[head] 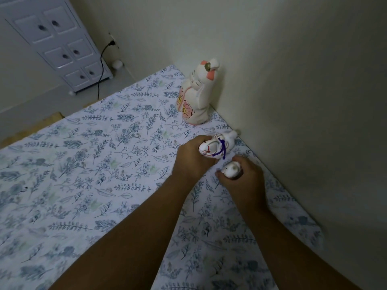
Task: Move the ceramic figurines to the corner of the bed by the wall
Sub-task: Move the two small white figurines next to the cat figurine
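Head view: hands, left (192, 159) and right (244, 177), each clamped on a small figurine beside the wall (293, 101).

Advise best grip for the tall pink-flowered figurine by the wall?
Take the tall figurine around its narrower upper body, coming from the open bed side on its left. It stands upright with the wall close behind, so fingers have no room there.

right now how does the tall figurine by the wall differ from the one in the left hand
The tall figurine stands free on the bed by the wall; the corded figurine is gripped in the left hand. The tall figurine is clearly larger. It has pink flower markings; the corded figurine has a purple cord. Both are mainly white.
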A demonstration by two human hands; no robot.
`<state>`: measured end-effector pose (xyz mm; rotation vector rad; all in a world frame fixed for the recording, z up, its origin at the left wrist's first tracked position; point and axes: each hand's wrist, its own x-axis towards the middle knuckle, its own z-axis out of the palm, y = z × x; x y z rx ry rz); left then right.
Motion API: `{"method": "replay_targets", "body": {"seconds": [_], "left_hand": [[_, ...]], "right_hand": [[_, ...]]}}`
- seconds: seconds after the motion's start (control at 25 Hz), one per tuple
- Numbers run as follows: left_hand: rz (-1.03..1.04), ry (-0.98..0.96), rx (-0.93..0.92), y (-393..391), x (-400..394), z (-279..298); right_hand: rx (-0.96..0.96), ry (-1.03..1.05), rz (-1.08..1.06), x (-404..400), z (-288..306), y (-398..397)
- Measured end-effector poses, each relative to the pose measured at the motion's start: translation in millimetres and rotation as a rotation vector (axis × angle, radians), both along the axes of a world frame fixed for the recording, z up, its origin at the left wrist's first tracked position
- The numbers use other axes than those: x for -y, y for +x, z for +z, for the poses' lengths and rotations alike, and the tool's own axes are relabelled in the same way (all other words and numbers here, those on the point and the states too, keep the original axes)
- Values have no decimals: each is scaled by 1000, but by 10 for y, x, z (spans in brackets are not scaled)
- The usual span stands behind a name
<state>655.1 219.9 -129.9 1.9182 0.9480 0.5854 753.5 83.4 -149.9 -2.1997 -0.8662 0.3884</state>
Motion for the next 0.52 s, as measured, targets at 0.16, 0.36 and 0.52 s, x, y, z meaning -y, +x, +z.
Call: {"method": "replay_targets", "body": {"seconds": [0.16, 0.36, 0.52], "left_hand": [[-2, -40, 6, -67, 84, 45], [73, -78, -119, -720, 310, 238], [188, 57, -280, -1793, 661, 456]], "right_hand": [[-35, -39, 19, -13, 32, 20], [252, -36, 74, 183, 236, -344], [347, -6, 325, 259, 430, -1106]]}}
